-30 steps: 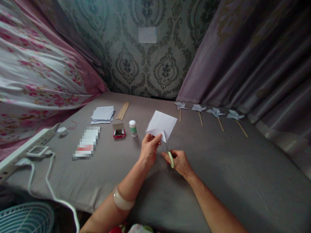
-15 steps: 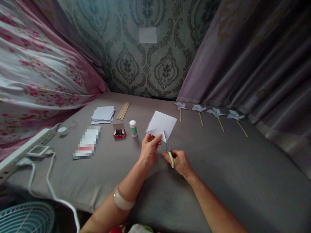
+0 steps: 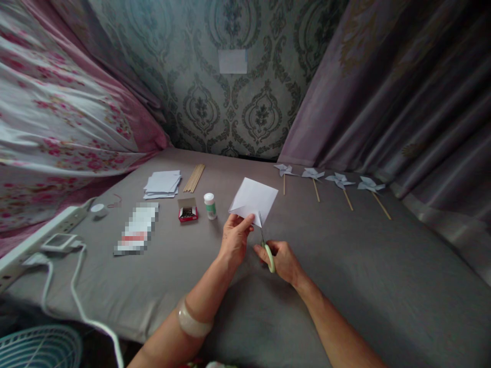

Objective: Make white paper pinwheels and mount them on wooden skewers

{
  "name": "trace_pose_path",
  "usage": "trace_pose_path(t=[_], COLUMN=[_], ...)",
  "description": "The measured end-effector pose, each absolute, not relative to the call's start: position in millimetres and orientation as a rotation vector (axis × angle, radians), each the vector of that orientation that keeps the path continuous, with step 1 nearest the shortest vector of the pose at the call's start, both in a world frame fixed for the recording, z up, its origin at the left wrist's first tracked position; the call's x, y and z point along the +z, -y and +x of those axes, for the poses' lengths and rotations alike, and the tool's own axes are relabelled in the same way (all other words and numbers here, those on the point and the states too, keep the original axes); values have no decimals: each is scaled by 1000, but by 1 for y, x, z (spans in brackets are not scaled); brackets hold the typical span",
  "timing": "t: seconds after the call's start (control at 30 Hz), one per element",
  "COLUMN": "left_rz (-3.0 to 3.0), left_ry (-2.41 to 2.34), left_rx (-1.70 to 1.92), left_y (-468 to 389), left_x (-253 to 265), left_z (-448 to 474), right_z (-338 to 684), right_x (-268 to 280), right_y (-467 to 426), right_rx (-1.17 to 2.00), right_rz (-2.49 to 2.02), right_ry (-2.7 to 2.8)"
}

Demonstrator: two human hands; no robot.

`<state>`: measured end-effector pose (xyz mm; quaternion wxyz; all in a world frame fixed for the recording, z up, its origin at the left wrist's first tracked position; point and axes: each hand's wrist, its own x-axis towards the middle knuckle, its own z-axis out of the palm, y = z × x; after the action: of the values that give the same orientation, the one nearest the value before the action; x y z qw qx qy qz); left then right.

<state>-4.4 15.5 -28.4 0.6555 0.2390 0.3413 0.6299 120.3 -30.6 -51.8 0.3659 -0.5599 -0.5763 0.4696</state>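
My left hand (image 3: 236,236) pinches a square sheet of white paper (image 3: 255,197) by its near edge, thumb on top. The paper is tilted above the grey cloth surface, with a cut near its left corner. In my right hand (image 3: 283,259) is a pair of scissors (image 3: 270,257) with pale green handles. Their blades reach the paper's near corner, just right of my left thumb. The fingers inside the handles are partly hidden.
Left of my hands stand a white glue bottle (image 3: 209,206), a red box of small dark pieces (image 3: 187,212), wooden sticks (image 3: 194,178) and stacked paper (image 3: 162,183). Several paper pinwheels (image 3: 339,180) lie at the back right. A power strip (image 3: 71,217) with cables runs along the left.
The whole view has shifted slightly. Both hands keep their grip on the paper and the scissors; the scissors sit a little lower relative to the paper's corner.
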Motion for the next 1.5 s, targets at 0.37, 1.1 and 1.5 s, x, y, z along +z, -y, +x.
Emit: trace_pose_path(t=[0.37, 1.1, 1.5], left_rz=[525, 709, 808], left_ry=[-694, -742, -827], left_rx=[1403, 1121, 1230], left_y=[-23, -10, -4], left_x=[-30, -35, -46], left_z=[-12, 0, 11], right_z=[157, 153, 136], right_x=[-31, -48, -52], right_y=[24, 6, 13], right_rx=[1114, 846, 675], right_rz=[-1324, -1171, -1293], right_ry=[1393, 716, 823])
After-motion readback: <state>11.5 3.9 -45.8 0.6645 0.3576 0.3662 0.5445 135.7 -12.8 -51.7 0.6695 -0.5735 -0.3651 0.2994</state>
